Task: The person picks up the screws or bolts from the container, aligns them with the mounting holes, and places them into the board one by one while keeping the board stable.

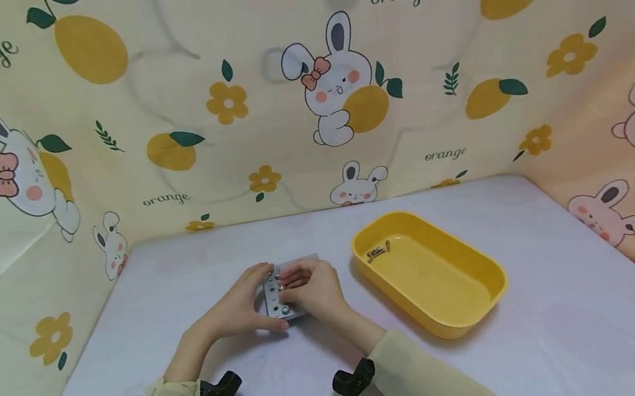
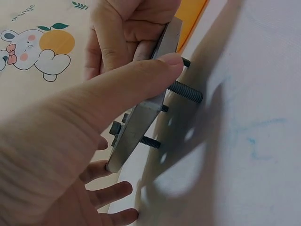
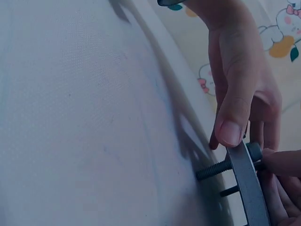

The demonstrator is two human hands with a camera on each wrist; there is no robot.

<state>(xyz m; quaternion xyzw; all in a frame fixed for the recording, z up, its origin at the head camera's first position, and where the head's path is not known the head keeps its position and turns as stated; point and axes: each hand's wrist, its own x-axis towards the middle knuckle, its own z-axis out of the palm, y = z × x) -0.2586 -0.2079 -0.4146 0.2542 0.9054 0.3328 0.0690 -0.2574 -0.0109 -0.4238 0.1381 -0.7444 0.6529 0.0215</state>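
Observation:
A flat metal plate (image 1: 272,298) with rows of holes and several screws is held just over the white table. My left hand (image 1: 234,309) grips the plate by its edges, the thumb on the near edge and the fingers spread toward the far side. Threaded shanks of a thick bolt (image 2: 188,92) and a thinner screw (image 2: 151,141) stick out of the underside. Above the plate, my right hand (image 1: 322,290) has its thumb and fingertips at a small screw head (image 3: 259,165), pinching it beside the larger bolt head (image 3: 254,150).
A yellow oblong tray (image 1: 434,276) stands on the table to the right of my hands. Several small screws (image 1: 376,253) lie in its far left end. Patterned cloth walls (image 1: 259,138) with rabbits and oranges enclose the white table (image 1: 560,339) at the back and sides.

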